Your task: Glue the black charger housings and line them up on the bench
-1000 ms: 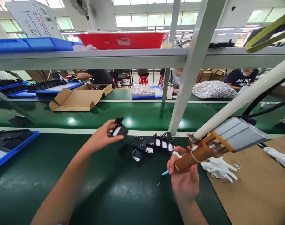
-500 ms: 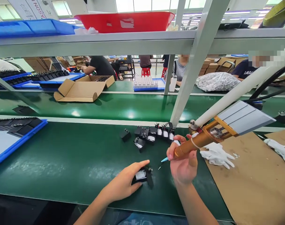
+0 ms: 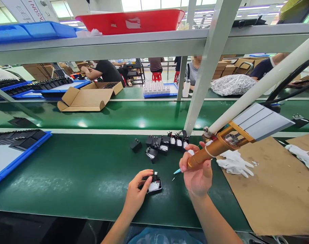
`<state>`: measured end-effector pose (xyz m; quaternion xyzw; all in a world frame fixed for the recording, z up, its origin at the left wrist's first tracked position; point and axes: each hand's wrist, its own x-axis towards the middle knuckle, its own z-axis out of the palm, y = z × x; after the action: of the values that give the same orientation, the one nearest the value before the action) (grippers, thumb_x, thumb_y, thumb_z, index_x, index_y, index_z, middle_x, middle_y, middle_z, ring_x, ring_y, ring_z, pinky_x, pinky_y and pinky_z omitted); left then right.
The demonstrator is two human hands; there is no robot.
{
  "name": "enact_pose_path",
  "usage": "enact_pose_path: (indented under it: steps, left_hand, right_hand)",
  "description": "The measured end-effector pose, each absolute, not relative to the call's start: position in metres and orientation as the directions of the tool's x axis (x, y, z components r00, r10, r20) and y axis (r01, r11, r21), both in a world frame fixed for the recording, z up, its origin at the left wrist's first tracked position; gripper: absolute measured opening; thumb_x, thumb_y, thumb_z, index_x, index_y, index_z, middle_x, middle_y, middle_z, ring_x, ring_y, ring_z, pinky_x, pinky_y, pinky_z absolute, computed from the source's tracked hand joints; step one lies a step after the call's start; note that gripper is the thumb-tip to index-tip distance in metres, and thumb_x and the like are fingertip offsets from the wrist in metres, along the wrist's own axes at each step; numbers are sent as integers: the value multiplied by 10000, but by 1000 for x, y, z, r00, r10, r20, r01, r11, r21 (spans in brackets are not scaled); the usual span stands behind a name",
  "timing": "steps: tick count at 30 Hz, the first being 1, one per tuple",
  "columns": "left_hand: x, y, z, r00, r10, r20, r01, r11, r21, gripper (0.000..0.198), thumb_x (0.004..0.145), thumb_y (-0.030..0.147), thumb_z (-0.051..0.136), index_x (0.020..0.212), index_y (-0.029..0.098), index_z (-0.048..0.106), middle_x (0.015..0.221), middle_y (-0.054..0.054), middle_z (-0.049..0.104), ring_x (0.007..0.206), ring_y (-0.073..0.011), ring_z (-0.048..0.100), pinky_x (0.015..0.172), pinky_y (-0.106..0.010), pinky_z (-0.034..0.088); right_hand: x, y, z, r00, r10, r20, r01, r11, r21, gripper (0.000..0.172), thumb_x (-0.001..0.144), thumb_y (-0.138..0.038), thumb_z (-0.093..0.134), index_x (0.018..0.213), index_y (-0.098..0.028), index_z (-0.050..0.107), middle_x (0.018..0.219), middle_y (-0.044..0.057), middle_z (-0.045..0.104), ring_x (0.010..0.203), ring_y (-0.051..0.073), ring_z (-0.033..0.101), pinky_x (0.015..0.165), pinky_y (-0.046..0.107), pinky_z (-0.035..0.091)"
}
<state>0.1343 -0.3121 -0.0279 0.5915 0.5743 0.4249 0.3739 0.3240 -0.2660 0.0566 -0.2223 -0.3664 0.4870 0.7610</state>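
My left hand (image 3: pixel 136 194) grips a small black plastic part with a white inside (image 3: pixel 152 184), resting on the green table mat (image 3: pixel 68 176). My right hand (image 3: pixel 198 176) is wrapped around the gold barrel of a dispensing tool (image 3: pixel 215 149); its blue tip (image 3: pixel 177 171) points down-left, a short way right of the held part. A white hose and black cables run from the tool up to the right. A cluster of similar black parts (image 3: pixel 167 144) lies beyond my hands, with one separate part (image 3: pixel 136 145) to its left.
White gloves (image 3: pixel 234 163) lie on a brown cardboard sheet (image 3: pixel 271 189) at right. A blue tray of black parts (image 3: pixel 14 149) sits at left. A slanted grey frame post (image 3: pixel 207 67) rises behind the parts. Other people work across the conveyor; an open carton (image 3: pixel 85 98) sits there.
My left hand brought a black part from the far pile down to the near table and now holds it upright-open. The tool in my right hand shifted slightly left and up.
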Motion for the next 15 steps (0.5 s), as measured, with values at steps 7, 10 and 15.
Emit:
enact_pose_path:
  steps: [7, 10, 15]
  left_hand:
    - [130, -324, -39, 146, 985, 89, 560, -156, 813, 405, 727, 353, 729, 1099, 240, 618, 1152, -72, 662, 1063, -258, 619, 921, -393, 494]
    - [137, -324, -35, 136, 988, 72, 574, -138, 807, 338, 791, 341, 660, 1101, 239, 569, 1091, -55, 682, 987, -231, 649, 852, -362, 518]
    - [150, -324, -18, 103, 983, 153, 586, -184, 789, 291, 796, 331, 643, 1043, 235, 523, 928, -11, 697, 799, -185, 666, 706, -287, 518]
  right_hand:
    - [315, -271, 61, 170, 936, 309, -657, 341, -672, 448, 799, -590, 505, 1123, -280, 517, 924, 16, 578, 428, 75, 470, 367, 242, 348]
    - [309, -276, 63, 133, 939, 318, -686, 318, -654, 458, 798, -599, 510, 1122, -276, 520, 929, 20, 589, 430, 73, 478, 372, 238, 357]
    - [303, -282, 65, 134, 938, 321, -686, 321, -653, 449, 803, -609, 488, 1108, -280, 513, 910, 19, 596, 412, 67, 468, 354, 223, 346]
